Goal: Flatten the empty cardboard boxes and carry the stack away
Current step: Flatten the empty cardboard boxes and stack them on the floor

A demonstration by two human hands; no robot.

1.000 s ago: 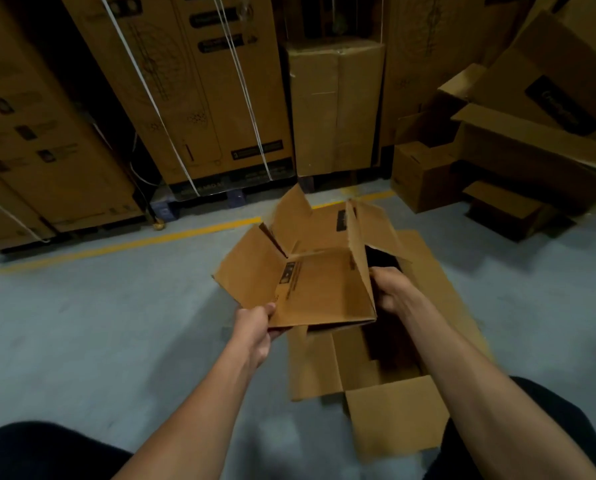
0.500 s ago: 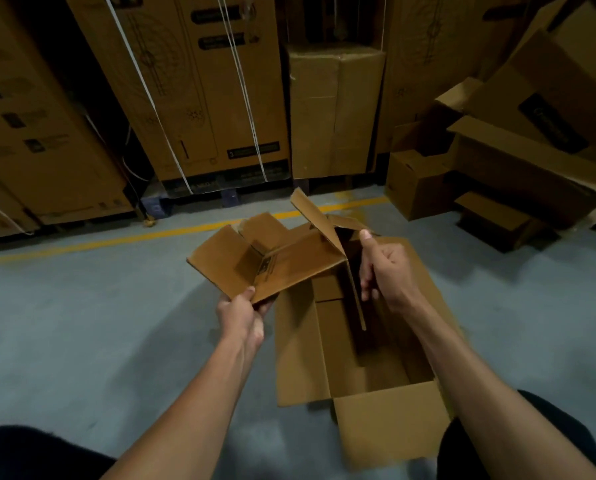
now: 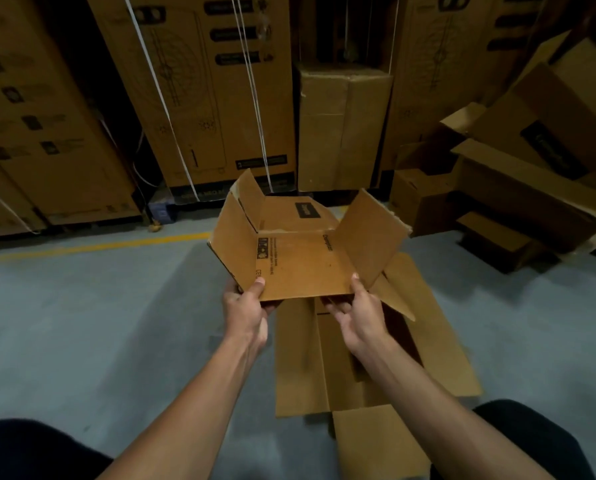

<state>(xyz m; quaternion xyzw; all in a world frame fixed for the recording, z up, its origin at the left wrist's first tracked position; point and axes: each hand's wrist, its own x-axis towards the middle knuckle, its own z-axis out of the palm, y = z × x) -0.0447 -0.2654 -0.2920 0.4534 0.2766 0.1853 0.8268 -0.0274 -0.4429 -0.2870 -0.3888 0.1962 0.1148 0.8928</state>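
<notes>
Both hands, left hand point(image 3: 246, 308) and right hand point(image 3: 360, 315), pinch the near edge of a small cardboard box point(image 3: 301, 263), fingers closed on it, apparently collapsed, above a flattened box point(image 3: 300, 362) on the floor, likely for stacking.

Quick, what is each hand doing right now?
Left hand: closed on the near left corner of the small cardboard box.
Right hand: thumb on top, fingers under its near right corner, gripping it.
</notes>
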